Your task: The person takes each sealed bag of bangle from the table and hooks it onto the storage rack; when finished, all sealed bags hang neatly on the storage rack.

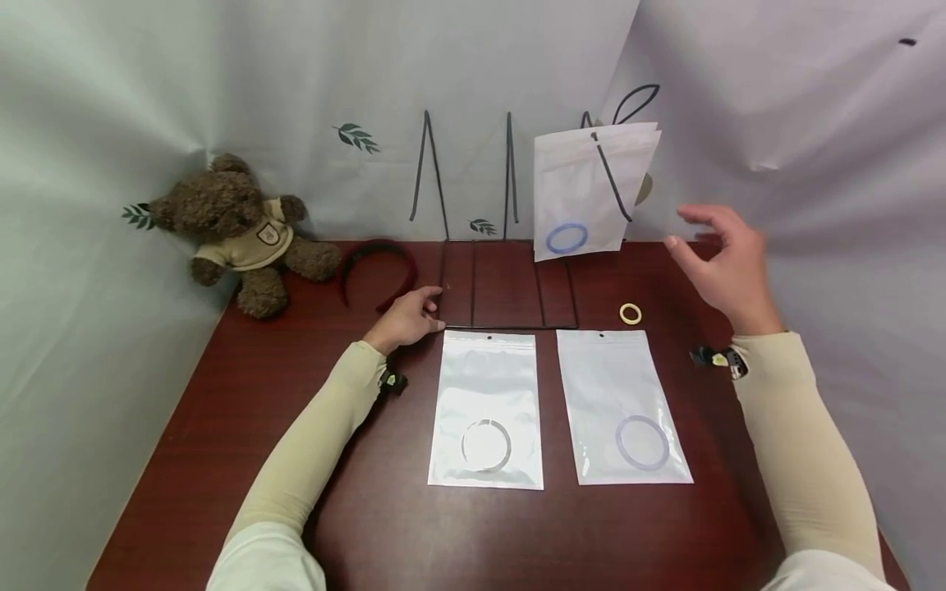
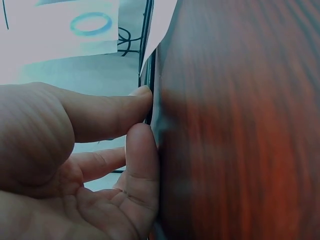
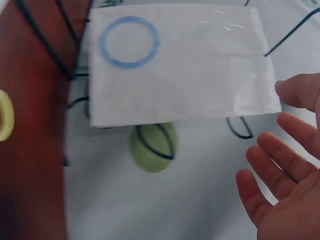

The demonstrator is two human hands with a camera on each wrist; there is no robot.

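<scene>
A black wire display rack [image 1: 510, 327] stands at the back of the table, with upright hooks. My left hand [image 1: 409, 318] is at the front left corner of its base; in the left wrist view, thumb and fingertips pinch the thin wire. From the rack's right hook hangs a white zip bag [image 1: 572, 185] showing a blue ring [image 1: 567, 238]. My right hand [image 1: 727, 263] is raised to the right of that bag, fingers loosely spread, holding nothing. In the right wrist view, its fingertips are close to the bag's top edge but apart from it.
Two flat zip bags, a silvery one [image 1: 488, 377] and a white one [image 1: 609, 377], lie before the rack, each showing a ring. A yellow ring [image 1: 631, 313] lies right of the rack. A teddy bear [image 1: 254, 222] and dark red headband [image 1: 378, 245] are at the left.
</scene>
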